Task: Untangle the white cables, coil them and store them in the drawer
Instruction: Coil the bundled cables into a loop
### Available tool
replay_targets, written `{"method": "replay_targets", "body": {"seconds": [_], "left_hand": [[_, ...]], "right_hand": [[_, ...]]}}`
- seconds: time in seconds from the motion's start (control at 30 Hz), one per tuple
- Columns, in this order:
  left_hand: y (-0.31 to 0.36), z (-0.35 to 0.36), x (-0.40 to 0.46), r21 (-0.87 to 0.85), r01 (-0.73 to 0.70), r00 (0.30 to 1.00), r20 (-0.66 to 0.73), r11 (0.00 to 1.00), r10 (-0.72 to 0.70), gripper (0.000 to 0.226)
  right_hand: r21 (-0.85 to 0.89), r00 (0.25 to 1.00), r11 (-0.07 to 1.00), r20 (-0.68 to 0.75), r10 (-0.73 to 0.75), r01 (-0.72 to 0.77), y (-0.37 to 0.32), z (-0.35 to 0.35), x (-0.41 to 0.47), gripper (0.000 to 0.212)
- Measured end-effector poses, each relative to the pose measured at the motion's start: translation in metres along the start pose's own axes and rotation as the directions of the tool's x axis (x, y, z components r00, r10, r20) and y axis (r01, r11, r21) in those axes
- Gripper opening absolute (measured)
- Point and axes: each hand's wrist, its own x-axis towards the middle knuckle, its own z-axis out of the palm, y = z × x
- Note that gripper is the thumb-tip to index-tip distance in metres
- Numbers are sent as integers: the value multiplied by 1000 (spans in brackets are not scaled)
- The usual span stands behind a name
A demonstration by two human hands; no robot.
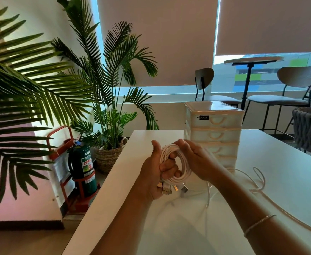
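Left hand [156, 173] grip round coiled white cables [176, 162], right hand [195, 159] touching coil

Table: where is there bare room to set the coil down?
Bare top lies left of the left hand toward the table edge, and right of the drawer unit. Crowded: loose cable loops beside the right hand, under the coil.

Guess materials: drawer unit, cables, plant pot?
Drawer unit: glossy cream plastic, translucent-looking moulded fronts. White cables: smooth rubbery sheath, likely PVC; metal USB plugs. Plant pot: woven basket, probably wicker or seagrass, matte.
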Motion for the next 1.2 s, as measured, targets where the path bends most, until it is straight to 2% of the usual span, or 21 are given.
{"method": "replay_targets", "body": {"seconds": [0.1, 0.2, 0.37, 0.47, 0.53, 0.6, 0.63, 0.7, 0.73, 0.8, 0.87, 0.93, 1.0, 1.1, 1.2], "left_hand": [[-1, -1, -1, -9, -1, 1000, 27, 1000, 1, 63], [-1, -3, -2, -6, 3, 998, 59, 1000, -3, 62], [-4, -12, 0, 55, -35, 987, 161, 998, 26, 52], [-5, -14, 1, 144, -41, 983, 184, 989, 14, 46], [-5, -14, 2, 174, -27, 985, 175, 984, -4, 47], [-6, -13, 2, 190, -9, 984, 177, 982, -25, 49], [-6, -13, 2, 193, 2, 983, 182, 981, -37, 50], [-7, -12, 1, 185, 19, 980, 190, 982, -55, 53], [-7, -11, 0, 183, 21, 979, 196, 983, -57, 54], [-9, -10, 0, 184, 7, 978, 202, 983, -45, 53], [-9, -11, 1, 194, -14, 983, 183, 981, -22, 53], [-8, -12, 2, 208, -28, 988, 155, 978, -5, 53], [-7, -13, 2, 202, -38, 992, 126, 979, 13, 55], [-8, -14, 4, 184, -58, 994, 102, 981, 40, 57], [-8, -16, 7, 179, -82, 995, 77, 980, 70, 51]], "right_hand": [[-8, 992, 1000, -123, -9, 8, -4, 8, -1, 61], [60, 994, 997, -96, 51, -45, -8, 10, -1, 52], [-15, 984, 1000, -179, 16, -19, -7, 15, -2, 46], [-126, 992, 991, -121, 26, -42, -6, 11, -1, 44], [-136, 996, 990, -79, 31, -42, -3, 5, 2, 38], [1, 1000, 1000, -6, 19, -19, -4, 2, 4, 33], [128, 998, 992, 56, -3, -4, -4, 2, 5, 34], [387, 983, 921, 178, -34, -38, 0, 3, 5, 34], [445, 979, 893, 202, -29, -65, 2, 3, 4, 30], [418, 991, 904, 132, 30, -83, 3, 6, 2, 33], [235, 994, 967, -12, 107, -102, 0, 9, 2, 44], [37, 986, 995, -135, 98, -93, -4, 11, 3, 49], [-76, 977, 995, -209, 48, -65, -7, 13, 3, 48], [-136, 946, 990, -324, -24, -21, -8, 17, 4, 53], [-20, 940, 1000, -340, 14, -22, -7, 19, 3, 55]]}}
